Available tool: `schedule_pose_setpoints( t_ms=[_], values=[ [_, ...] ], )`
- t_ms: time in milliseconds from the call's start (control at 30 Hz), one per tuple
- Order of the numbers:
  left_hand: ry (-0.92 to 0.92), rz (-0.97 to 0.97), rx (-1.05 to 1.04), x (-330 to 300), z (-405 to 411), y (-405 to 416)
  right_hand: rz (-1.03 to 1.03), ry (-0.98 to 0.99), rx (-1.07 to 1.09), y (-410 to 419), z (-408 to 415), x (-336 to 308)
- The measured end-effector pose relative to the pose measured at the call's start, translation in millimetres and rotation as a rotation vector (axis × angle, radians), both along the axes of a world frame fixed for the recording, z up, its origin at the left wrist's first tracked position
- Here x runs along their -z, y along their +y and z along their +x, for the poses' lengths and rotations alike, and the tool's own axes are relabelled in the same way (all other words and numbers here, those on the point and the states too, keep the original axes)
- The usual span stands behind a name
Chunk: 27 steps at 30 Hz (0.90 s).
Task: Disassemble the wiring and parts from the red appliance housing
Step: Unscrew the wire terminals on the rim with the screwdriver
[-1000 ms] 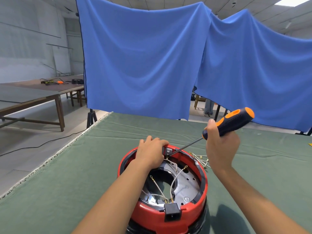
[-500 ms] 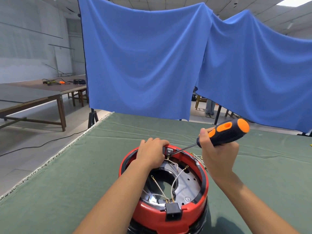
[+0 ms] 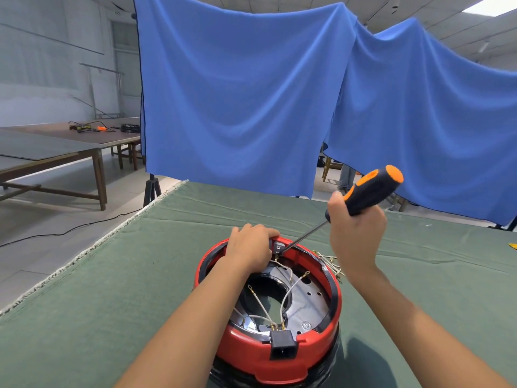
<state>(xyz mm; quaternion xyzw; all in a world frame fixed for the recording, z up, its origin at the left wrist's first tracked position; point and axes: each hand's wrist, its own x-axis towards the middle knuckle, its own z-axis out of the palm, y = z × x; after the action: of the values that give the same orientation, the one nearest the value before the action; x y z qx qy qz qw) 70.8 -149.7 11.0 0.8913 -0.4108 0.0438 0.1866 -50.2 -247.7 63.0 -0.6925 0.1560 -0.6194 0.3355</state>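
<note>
Red appliance housing [image 3: 279,357] sits upside down on the green-covered bench [image 3: 112,289], one unit, directly under both hands. Left hand [image 3: 250,249] grips its far rim beside a small grey switch block [image 3: 277,245]. Right hand [image 3: 356,233] holds one orange-black screwdriver [image 3: 369,189], tip at that block. Three white wires [image 3: 288,295] run to one black socket [image 3: 282,348]. Loose wires [image 3: 330,261] lie below the right hand. Blue drapes [image 3: 237,93] hang behind.

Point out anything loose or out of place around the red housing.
White wires inside the round red appliance housing arc free, their brass terminals unplugged. More detached wires lie jumbled on the green cloth beside it.
</note>
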Motion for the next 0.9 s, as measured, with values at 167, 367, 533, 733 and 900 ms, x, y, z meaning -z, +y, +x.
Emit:
schedule_pose_setpoints(
  t_ms=[167,367,533,733,900],
  values=[
    [0.009,-0.009,0.005,-0.3,0.8,-0.2,0.017,0.050,0.040,-19.2,14.1,-11.8],
    [0.008,-0.020,0.009,-0.4,0.8,0.0,0.176,0.064,0.107,-42.0,25.3,-14.3],
    [0.006,-0.022,0.013,-0.8,0.5,0.1,0.266,0.067,0.110,-53.0,32.0,-13.6],
    [0.002,-0.011,0.020,-0.1,1.6,0.7,0.312,0.069,0.096,-55.8,30.1,-12.2],
    [-0.018,-0.005,0.028,0.4,1.4,0.6,0.255,-0.034,0.043,-46.4,20.0,-5.3]
  ],
)
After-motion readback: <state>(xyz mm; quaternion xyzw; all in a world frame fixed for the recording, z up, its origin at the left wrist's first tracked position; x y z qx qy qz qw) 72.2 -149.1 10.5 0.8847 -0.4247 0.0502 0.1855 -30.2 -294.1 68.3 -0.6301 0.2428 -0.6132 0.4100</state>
